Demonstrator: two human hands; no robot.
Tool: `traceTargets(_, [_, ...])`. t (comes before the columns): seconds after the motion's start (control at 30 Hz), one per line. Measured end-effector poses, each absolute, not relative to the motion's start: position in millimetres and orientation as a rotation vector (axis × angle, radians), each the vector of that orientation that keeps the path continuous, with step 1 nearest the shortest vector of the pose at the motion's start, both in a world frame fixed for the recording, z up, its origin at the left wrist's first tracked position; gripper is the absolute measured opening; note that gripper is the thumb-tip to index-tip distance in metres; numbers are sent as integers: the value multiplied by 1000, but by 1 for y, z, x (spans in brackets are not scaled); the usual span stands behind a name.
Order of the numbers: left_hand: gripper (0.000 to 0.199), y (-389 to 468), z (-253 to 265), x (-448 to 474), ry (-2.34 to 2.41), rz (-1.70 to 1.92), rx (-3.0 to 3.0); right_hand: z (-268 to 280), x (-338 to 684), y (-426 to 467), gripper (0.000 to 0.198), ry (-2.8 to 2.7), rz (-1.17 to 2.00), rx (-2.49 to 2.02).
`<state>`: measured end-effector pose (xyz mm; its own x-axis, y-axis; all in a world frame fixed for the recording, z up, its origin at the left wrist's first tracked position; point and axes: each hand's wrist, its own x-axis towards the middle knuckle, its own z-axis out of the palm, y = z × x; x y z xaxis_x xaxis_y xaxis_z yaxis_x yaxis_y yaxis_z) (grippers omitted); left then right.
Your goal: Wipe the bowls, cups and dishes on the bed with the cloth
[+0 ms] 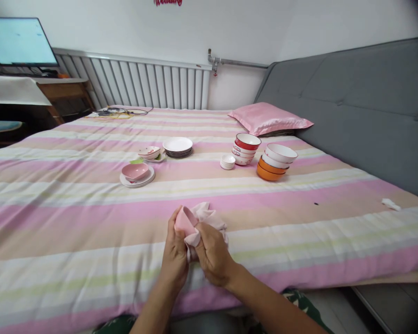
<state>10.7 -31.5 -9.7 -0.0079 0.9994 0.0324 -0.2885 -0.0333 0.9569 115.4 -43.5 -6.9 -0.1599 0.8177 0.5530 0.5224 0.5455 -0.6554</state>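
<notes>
A small pink bowl (185, 221) is tilted on its side above the near part of the bed. Around its left side my left hand (175, 243) is closed, fingers behind and thumb in front. My right hand (212, 250) grips a pale pink cloth (211, 216) and presses it against the bowl's right rim. Part of the cloth hangs behind my right hand, and a fold shows between the two hands. The fingertips of my right hand are hidden by the cloth and the bowl.
On the striped bed (101, 232) sit a pink bowl (135, 171) on white plates (149, 178), a plate stack (177, 144), small white dishes (227, 162), red-and-white bowls (245, 147) and orange-and-white bowls (275, 163). A pink pillow (268, 118) lies by the grey headboard (355, 97).
</notes>
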Motion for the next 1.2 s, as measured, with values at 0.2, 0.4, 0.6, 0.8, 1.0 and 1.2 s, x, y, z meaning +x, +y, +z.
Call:
traceTargets(0.2, [52,-27,4,12,855,1283,366,-12,110,-42,22,-1917,227,-1074])
traceTargets(0.4, [64,-20,6,0,719,1216,211,-12,112,-38,25,-1909,225,-1021])
traceTargets(0.6, [68,-17,9,-5,601,1186,210,-5,118,-40,23,-1843,401,-953])
traceTargets(0.8, [51,-18,14,-10,636,1243,293,-5,121,-29,30,-1015,1088,-897])
traceTargets(1.0, [53,-21,21,-11,618,1170,290,2,145,-8,25,-301,1407,-735])
traceTargets(1.2, [40,-18,24,-9,663,1320,252,10,160,-6,34,-295,1409,-668])
